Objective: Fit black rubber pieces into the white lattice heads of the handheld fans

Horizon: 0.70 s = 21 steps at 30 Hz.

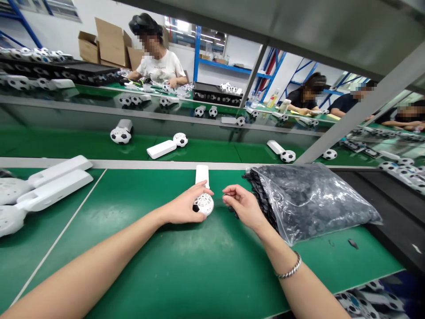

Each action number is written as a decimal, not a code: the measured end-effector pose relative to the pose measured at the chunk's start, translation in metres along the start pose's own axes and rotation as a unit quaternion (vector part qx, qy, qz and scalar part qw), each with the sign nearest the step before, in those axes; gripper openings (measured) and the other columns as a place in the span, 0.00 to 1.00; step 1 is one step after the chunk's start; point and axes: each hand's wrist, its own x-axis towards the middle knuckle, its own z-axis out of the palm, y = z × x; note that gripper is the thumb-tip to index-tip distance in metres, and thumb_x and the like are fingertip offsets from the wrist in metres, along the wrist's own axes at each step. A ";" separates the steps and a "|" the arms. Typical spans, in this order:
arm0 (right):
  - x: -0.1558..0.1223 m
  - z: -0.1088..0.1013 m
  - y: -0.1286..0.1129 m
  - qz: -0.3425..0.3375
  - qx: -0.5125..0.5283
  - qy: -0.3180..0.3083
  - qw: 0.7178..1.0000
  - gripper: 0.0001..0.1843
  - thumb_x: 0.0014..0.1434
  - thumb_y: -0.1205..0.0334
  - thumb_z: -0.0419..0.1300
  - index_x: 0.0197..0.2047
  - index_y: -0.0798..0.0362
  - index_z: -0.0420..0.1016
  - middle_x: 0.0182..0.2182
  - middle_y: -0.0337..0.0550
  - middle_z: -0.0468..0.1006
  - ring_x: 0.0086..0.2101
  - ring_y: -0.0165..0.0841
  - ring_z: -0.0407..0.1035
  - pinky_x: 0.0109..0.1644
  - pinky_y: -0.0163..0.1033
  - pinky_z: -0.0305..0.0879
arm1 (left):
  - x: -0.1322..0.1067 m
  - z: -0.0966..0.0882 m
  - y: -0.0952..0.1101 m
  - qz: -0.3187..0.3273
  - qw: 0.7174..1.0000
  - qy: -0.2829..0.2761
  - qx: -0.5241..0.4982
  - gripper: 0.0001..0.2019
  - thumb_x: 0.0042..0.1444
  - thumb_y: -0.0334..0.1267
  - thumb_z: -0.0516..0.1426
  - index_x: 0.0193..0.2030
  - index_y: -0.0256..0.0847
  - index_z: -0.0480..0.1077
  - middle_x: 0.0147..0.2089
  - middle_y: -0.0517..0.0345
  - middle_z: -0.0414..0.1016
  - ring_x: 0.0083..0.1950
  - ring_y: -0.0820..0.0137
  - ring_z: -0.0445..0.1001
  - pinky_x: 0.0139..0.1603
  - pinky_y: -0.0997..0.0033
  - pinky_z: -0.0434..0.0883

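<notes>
On the green table, a white handheld fan (203,204) with a soccer-ball-patterned round head lies with its handle pointing away from me. My left hand (189,204) is closed around the rim of that head, thumb on the near side and fingers on the far side. Some of the head's openings are white, and a black patch shows at its left. Just right of the fan, my right hand (241,204) pinches a small black piece (226,197), mostly hidden by the fingers. Beside that hand lies a clear plastic bag (318,199) full of small black pieces.
More white fans (55,186) lie at the left. Beyond the table edge, a green conveyor belt (219,148) carries several fans. A slanted metal post (352,102) rises at right, near a black tray (398,212). A loose black piece (353,243) lies nearby. Co-workers sit opposite.
</notes>
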 end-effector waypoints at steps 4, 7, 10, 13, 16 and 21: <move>-0.002 0.003 -0.004 0.051 0.094 -0.061 0.992 0.12 0.51 0.61 0.60 0.39 0.55 0.68 0.30 0.39 0.72 0.31 0.30 0.70 0.38 0.36 0.67 | 0.000 0.000 0.000 0.002 1.000 0.000 -0.003 0.28 0.41 0.32 0.56 0.53 0.42 0.59 0.67 0.48 0.42 0.68 0.62 0.38 0.64 0.60 0.47; -0.004 0.005 -0.004 0.041 0.115 -0.063 0.990 0.08 0.53 0.60 0.59 0.33 0.54 0.65 0.32 0.41 0.72 0.35 0.32 0.71 0.39 0.38 0.67 | 0.000 0.000 0.000 0.004 1.000 0.001 -0.003 0.28 0.42 0.32 0.56 0.53 0.42 0.59 0.66 0.48 0.42 0.68 0.62 0.38 0.64 0.59 0.47; -0.006 0.003 -0.003 0.003 0.064 -0.037 0.997 0.05 0.56 0.62 0.56 0.36 0.53 0.63 0.31 0.39 0.71 0.34 0.30 0.70 0.38 0.36 0.66 | 0.000 0.000 0.001 0.000 1.000 0.001 0.001 0.28 0.42 0.32 0.56 0.54 0.42 0.59 0.67 0.47 0.41 0.68 0.62 0.38 0.64 0.58 0.47; -0.007 0.002 -0.004 -0.011 0.004 -0.033 0.999 0.10 0.58 0.64 0.53 0.44 0.52 0.64 0.31 0.38 0.70 0.33 0.29 0.68 0.35 0.34 0.65 | 0.000 -0.001 0.001 -0.001 1.000 0.002 0.004 0.28 0.42 0.32 0.56 0.54 0.42 0.59 0.67 0.47 0.42 0.68 0.62 0.39 0.64 0.57 0.47; -0.007 0.002 -0.007 -0.006 -0.001 -0.056 0.998 0.08 0.59 0.63 0.51 0.41 0.53 0.67 0.33 0.41 0.71 0.32 0.29 0.67 0.34 0.34 0.65 | 0.000 0.000 0.002 0.001 1.000 0.006 0.006 0.28 0.42 0.32 0.56 0.54 0.42 0.59 0.66 0.47 0.44 0.68 0.62 0.39 0.64 0.59 0.48; -0.009 0.004 -0.012 -0.063 -0.063 -0.011 0.996 0.05 0.56 0.62 0.57 0.35 0.52 0.72 0.32 0.41 0.68 0.34 0.30 0.64 0.36 0.36 0.62 | 0.001 0.002 0.001 0.013 1.000 0.016 0.012 0.28 0.43 0.33 0.56 0.54 0.42 0.58 0.65 0.48 0.47 0.67 0.60 0.40 0.64 0.58 0.48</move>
